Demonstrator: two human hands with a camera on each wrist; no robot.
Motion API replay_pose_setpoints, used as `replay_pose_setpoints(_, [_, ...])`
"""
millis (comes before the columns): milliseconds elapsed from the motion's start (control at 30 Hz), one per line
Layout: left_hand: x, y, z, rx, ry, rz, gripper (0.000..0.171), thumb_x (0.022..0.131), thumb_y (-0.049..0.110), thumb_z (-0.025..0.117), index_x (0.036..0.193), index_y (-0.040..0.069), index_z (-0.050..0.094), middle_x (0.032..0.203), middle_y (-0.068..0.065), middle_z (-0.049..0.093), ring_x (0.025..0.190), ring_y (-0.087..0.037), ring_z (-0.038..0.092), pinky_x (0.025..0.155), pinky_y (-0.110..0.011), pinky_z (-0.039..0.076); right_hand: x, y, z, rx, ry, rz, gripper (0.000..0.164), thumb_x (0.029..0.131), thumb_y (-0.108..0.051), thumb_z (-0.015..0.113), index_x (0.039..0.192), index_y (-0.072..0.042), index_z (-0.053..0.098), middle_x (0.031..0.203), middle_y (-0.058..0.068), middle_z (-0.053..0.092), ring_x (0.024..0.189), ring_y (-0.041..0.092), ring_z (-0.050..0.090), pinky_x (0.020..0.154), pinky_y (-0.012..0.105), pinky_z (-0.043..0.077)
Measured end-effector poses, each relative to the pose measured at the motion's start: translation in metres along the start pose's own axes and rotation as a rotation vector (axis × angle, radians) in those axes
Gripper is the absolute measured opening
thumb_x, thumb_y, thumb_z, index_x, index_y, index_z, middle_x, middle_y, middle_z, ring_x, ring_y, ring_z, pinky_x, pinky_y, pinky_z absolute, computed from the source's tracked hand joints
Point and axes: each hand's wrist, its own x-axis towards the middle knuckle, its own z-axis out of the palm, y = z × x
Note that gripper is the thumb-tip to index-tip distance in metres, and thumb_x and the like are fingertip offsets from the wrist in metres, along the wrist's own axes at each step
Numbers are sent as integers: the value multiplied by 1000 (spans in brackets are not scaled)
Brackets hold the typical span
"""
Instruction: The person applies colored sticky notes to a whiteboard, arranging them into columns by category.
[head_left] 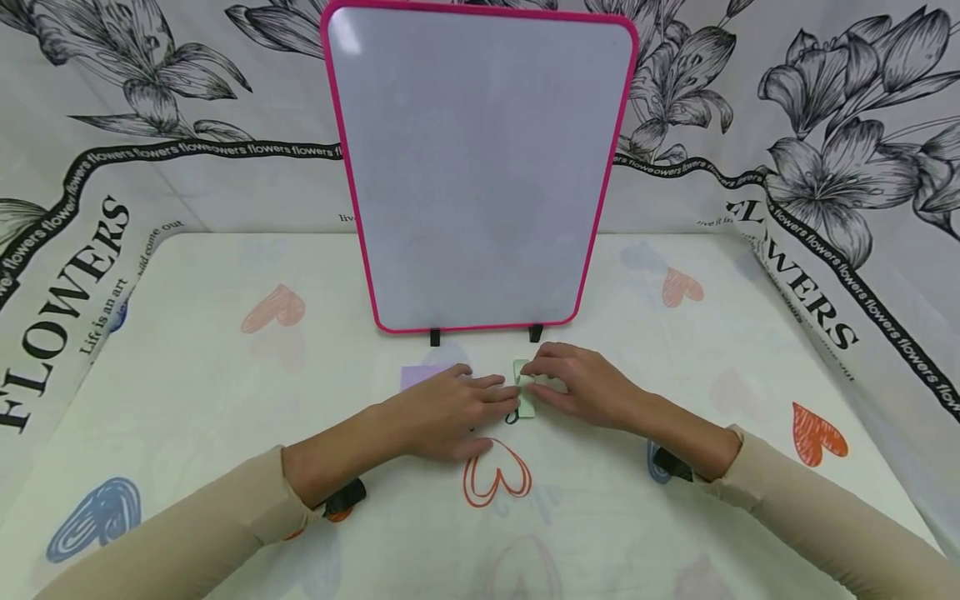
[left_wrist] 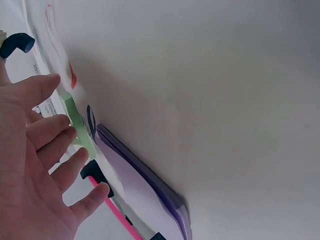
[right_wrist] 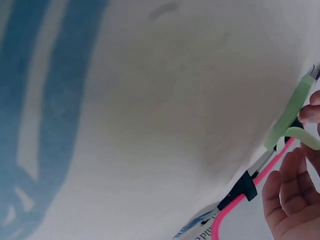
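Observation:
My left hand (head_left: 450,412) lies palm down on the tabletop, fingers loosely spread, fingertips at the left edge of a narrow light-green sticky note pad (head_left: 527,408). In the right wrist view a thin green slip (right_wrist: 302,136) curls up from this pad (right_wrist: 290,112). My right hand (head_left: 588,383) pinches that slip between thumb and index finger, its other fingers bent. A purple sticky note pad (head_left: 420,377), seen edge-on as a thick stack (left_wrist: 150,180) in the left wrist view, lies beyond my left hand, partly hidden. A small dark loop (head_left: 512,418) shows beside the green pad.
Behind the hands stands a whiteboard (head_left: 480,167) with a pink frame on black feet (head_left: 435,337). A white cloth (head_left: 300,400) printed with hearts covers the table. Flower-printed fabric (head_left: 840,150) hangs behind and at the sides.

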Motion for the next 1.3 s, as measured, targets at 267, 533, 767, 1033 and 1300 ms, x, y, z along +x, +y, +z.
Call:
replay_pose_setpoints(267, [5, 0, 5, 20, -7, -11, 59, 95, 41, 58, 147, 14, 51, 147, 0, 52, 137, -19, 46, 98, -47, 46, 0, -1, -2, 56, -56, 20, 18, 93, -17, 70, 110, -10, 73, 77, -12, 62, 65, 1, 52, 62, 20, 48])
replay_pose_setpoints(533, [5, 1, 4, -16, -11, -26, 61, 94, 39, 59, 147, 13, 50, 148, -1, 52, 137, -20, 45, 98, -47, 46, -1, -1, -3, 85, -69, 30, 20, 93, -15, 69, 112, -10, 73, 93, -7, 71, 78, 2, 61, 68, 24, 53])
replay_pose_setpoints(767, [4, 1, 4, -22, 2, -22, 61, 92, 38, 60, 147, 13, 50, 146, 0, 53, 135, -20, 47, 94, -43, 46, -3, 2, -1, 134, -58, 26, 25, 93, -14, 68, 117, -8, 72, 104, -4, 73, 82, 4, 63, 69, 28, 55])
replay_pose_setpoints(1033, [4, 2, 3, -25, -1, -23, 62, 92, 38, 61, 147, 12, 49, 146, -1, 53, 135, -19, 47, 93, -44, 47, -2, 0, -1, 230, -28, 49, 26, 92, -15, 69, 116, -5, 74, 96, -3, 74, 79, 4, 64, 70, 32, 56])
replay_pose_setpoints(1300, [4, 1, 5, -41, -10, -27, 64, 92, 37, 61, 150, 13, 46, 150, -1, 49, 138, -20, 44, 94, -45, 46, 2, 0, 2, 345, 18, 132, 22, 92, -9, 68, 113, -2, 75, 93, -1, 76, 74, 4, 67, 65, 27, 54])
